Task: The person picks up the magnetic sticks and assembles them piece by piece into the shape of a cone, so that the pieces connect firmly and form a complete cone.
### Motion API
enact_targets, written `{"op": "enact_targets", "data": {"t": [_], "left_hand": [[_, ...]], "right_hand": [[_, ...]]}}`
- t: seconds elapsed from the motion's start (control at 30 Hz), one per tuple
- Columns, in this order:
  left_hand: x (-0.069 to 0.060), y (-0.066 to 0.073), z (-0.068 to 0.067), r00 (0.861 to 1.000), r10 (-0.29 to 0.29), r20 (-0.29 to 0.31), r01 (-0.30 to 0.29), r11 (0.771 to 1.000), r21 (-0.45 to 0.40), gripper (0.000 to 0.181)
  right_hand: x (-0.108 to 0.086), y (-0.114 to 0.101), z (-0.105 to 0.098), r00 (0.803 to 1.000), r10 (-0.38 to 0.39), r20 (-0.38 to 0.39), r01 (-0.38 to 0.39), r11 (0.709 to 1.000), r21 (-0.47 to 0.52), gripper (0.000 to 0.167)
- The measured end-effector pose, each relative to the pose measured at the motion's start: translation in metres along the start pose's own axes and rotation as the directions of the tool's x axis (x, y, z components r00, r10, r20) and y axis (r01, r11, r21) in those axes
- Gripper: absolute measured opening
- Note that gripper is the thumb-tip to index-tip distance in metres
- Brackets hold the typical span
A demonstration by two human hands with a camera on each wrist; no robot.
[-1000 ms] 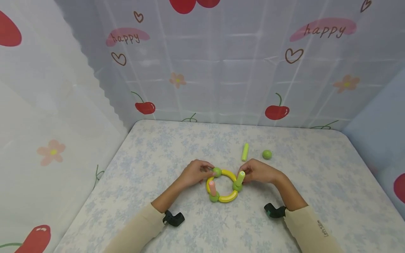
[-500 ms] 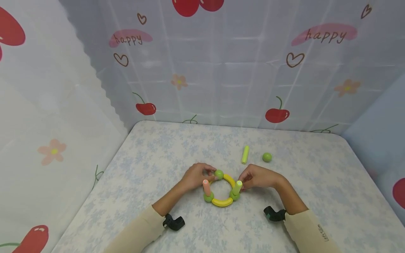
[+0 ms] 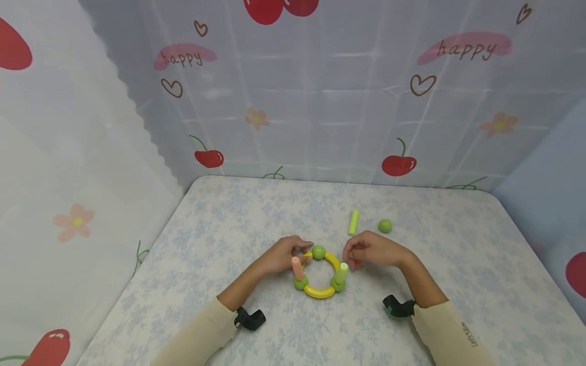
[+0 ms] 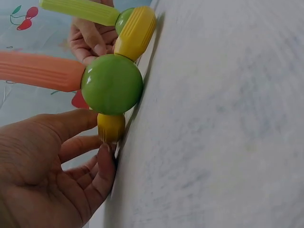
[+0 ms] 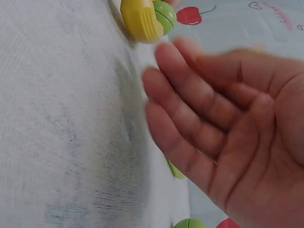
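Observation:
A ring of three green balls and yellow curved rods lies on the table. An orange rod [image 3: 297,268] stands up from the front left ball [image 4: 112,84], and a light green rod [image 3: 342,272] stands up from the right ball [image 3: 338,285]. My left hand [image 3: 281,255] pinches the left yellow curved rod [image 4: 111,127], close to the back ball [image 3: 318,252]. Just right of the ring, my right hand [image 3: 373,249] hangs with loosely bent fingers and holds nothing. The right wrist view shows its fingertips apart from the nearest yellow curved rod [image 5: 138,21].
Behind the right hand lie a loose light green rod [image 3: 354,222] and a loose green ball [image 3: 385,225]. A flowered cloth covers the table [image 3: 256,208]. Printed curtains [image 3: 316,112] hang at the back and sides.
The ring has turned and shifted slightly toward the left front. My right hand has let go of the ring's right side and drawn away. My left fingers have slid off the back ball.

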State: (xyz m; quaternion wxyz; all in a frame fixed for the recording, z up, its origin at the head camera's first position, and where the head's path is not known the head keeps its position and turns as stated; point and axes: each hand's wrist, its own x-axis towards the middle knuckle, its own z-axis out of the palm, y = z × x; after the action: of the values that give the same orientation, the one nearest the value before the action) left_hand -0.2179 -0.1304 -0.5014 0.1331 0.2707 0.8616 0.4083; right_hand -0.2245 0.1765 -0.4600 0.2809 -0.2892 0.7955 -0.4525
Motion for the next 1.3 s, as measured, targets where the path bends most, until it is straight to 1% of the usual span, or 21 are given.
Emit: {"op": "enact_targets", "data": {"t": [0.03, 0.07, 0.1, 0.17, 0.2, 0.27, 0.33, 0.43, 0.53, 0.6, 0.67, 0.77, 0.83, 0.87, 0.93, 1.0, 1.1, 1.17, 1.2, 1.3], "left_hand": [[0.0, -0.001, -0.001, 1.0, 0.003, 0.005, -0.003, 1.0, -0.013, 0.041], [0.0, -0.002, -0.001, 1.0, 0.008, 0.007, -0.007, 1.0, -0.022, 0.039], [0.0, -0.002, -0.001, 1.0, 0.013, 0.007, -0.013, 1.0, -0.027, 0.036], [0.0, -0.003, 0.0, 1.0, 0.022, -0.001, -0.022, 0.999, -0.026, 0.031], [0.0, -0.003, 0.0, 1.0, 0.029, -0.007, -0.029, 0.999, -0.027, 0.029], [0.0, -0.003, 0.002, 0.999, 0.036, -0.022, -0.037, 0.999, -0.022, 0.028], [0.0, -0.002, 0.003, 0.999, 0.038, -0.032, -0.039, 0.999, -0.029, 0.027], [0.0, -0.003, 0.005, 0.999, 0.032, -0.036, -0.034, 0.998, -0.059, 0.031], [0.0, -0.003, 0.006, 1.0, 0.024, -0.018, -0.025, 0.995, -0.093, 0.036], [-0.001, -0.003, 0.005, 1.0, 0.026, -0.003, -0.026, 0.994, -0.103, 0.038], [-0.001, -0.002, 0.004, 1.0, 0.026, 0.008, -0.025, 0.995, -0.099, 0.039], [-0.001, -0.002, 0.004, 1.0, 0.02, 0.007, -0.019, 0.996, -0.083, 0.037], [0.0, -0.002, 0.005, 1.0, 0.011, -0.001, -0.011, 0.997, -0.079, 0.036], [0.001, -0.002, 0.005, 1.0, 0.006, -0.006, -0.007, 0.997, -0.082, 0.035], [0.002, -0.002, 0.007, 1.0, 0.0, -0.013, -0.002, 0.996, -0.085, 0.034], [0.003, -0.003, 0.008, 1.0, -0.001, -0.019, -0.001, 0.996, -0.085, 0.033], [0.003, -0.003, 0.009, 1.0, -0.008, -0.028, 0.006, 0.996, -0.088, 0.032], [0.002, -0.003, 0.009, 0.999, -0.013, -0.032, 0.01, 0.996, -0.09, 0.032], [0.002, -0.002, 0.009, 0.999, -0.016, -0.032, 0.013, 0.996, -0.093, 0.031], [0.0, 0.0, 0.009, 1.0, -0.01, -0.029, 0.007, 0.995, -0.097, 0.031]], "right_hand": [[0.0, -0.001, -0.001, 0.997, 0.01, -0.071, -0.012, 1.0, -0.026, 0.018], [0.001, -0.002, -0.002, 0.989, 0.022, -0.146, -0.03, 0.998, -0.053, 0.019], [0.001, -0.002, -0.002, 0.975, 0.032, -0.221, -0.052, 0.995, -0.085, 0.018], [0.003, -0.002, -0.003, 0.935, 0.041, -0.353, -0.103, 0.982, -0.158, 0.017], [0.003, -0.002, -0.003, 0.914, 0.042, -0.403, -0.128, 0.974, -0.189, 0.016], [0.005, -0.001, -0.002, 0.877, 0.043, -0.478, -0.173, 0.957, -0.232, 0.016], [0.008, -0.001, -0.002, 0.849, 0.039, -0.526, -0.205, 0.943, -0.262, 0.016], [0.013, -0.003, -0.001, 0.83, 0.036, -0.556, -0.242, 0.923, -0.301, 0.016], [0.021, -0.006, -0.002, 0.816, 0.061, -0.575, -0.301, 0.894, -0.332, 0.017], [0.026, -0.008, -0.003, 0.805, 0.089, -0.587, -0.355, 0.865, -0.355, 0.02], [0.031, -0.01, -0.004, 0.788, 0.126, -0.603, -0.417, 0.829, -0.372, 0.024], [0.035, -0.012, -0.007, 0.772, 0.178, -0.611, -0.491, 0.777, -0.394, 0.031], [0.038, -0.014, -0.008, 0.763, 0.21, -0.611, -0.526, 0.752, -0.397, 0.034], [0.04, -0.014, -0.009, 0.762, 0.225, -0.607, -0.536, 0.746, -0.396, 0.034], [0.042, -0.014, -0.011, 0.757, 0.249, -0.604, -0.552, 0.737, -0.389, 0.036], [0.046, -0.013, -0.012, 0.749, 0.264, -0.608, -0.566, 0.731, -0.381, 0.044], [0.052, -0.012, -0.013, 0.741, 0.28, -0.61, -0.574, 0.735, -0.36, 0.064], [0.055, -0.011, -0.013, 0.742, 0.288, -0.606, -0.571, 0.744, -0.346, 0.078], [0.056, -0.011, -0.013, 0.744, 0.294, -0.6, -0.569, 0.749, -0.339, 0.082], [0.059, -0.007, -0.013, 0.75, 0.311, -0.583, -0.563, 0.763, -0.317, 0.088]]}}
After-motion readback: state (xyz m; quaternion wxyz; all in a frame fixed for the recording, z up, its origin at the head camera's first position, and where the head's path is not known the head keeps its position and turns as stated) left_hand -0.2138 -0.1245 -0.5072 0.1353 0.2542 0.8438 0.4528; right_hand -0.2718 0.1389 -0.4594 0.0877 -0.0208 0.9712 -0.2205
